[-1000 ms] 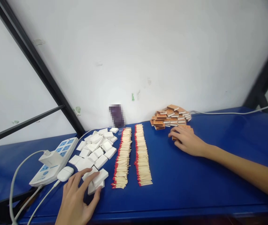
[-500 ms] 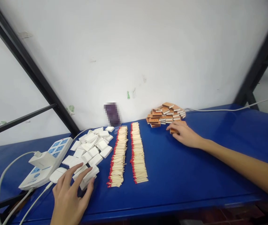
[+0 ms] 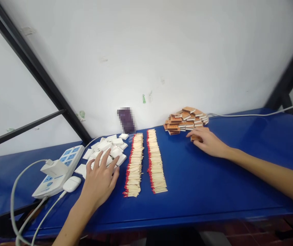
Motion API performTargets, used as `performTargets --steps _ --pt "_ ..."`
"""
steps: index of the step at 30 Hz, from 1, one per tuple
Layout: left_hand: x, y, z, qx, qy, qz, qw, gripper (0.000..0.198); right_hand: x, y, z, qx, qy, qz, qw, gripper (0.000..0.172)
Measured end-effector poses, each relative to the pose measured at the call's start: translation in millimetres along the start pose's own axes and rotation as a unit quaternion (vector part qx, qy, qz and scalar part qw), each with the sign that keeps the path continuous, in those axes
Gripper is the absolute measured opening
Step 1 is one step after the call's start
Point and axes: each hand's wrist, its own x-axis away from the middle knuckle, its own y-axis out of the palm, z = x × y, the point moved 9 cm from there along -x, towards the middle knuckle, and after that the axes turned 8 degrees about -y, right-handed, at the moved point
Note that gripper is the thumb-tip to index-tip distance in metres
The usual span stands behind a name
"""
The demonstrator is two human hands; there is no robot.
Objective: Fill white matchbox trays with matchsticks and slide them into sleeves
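Note:
My left hand lies over the front of a heap of white matchbox trays, its fingers spread and touching some of them. Whatever is under the palm is hidden. At the right, my right hand rests with loosely bent fingers over an orange matchbox, which shows between thumb and forefinger. Its fingers are apart. Just behind that hand is a pile of orange and white matchboxes. Two long rows of red-headed matches, a left row and a right row, lie between the hands.
A white power strip with a plugged-in charger and cables stands at the left, beside a small white case. A blurred purple object leans on the wall. Black frame bars rise at both sides of the blue table.
My left hand has moved forward and right, and the nearest white trays have shifted toward the heap. My right hand stays over the orange matchbox. The view has shifted slightly.

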Motion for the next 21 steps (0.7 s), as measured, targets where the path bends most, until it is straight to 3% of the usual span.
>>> performTargets --steps 6,11,16,21 --pt "36.8 -18.5 -20.8 0.033 -0.069 0.058 0.995 0.037 -0.5 -6.5 -9.3 -0.006 -0.020 0.026 0.999 0.025" --pt "58.1 -13.1 -23.4 0.033 -0.089 0.045 0.994 0.033 0.7 -10.5 -22.7 -0.019 -0.045 0.049 0.998 0.024" --pt "64.4 -8.2 -28.7 0.073 -0.097 0.053 0.991 0.028 2.4 -11.7 -53.1 -0.053 -0.116 0.066 0.990 0.021" --pt "78.8 -38.6 -37.4 0.196 -0.118 0.168 0.959 0.024 0.9 -6.5 -66.1 -0.044 -0.146 0.055 0.987 0.022"
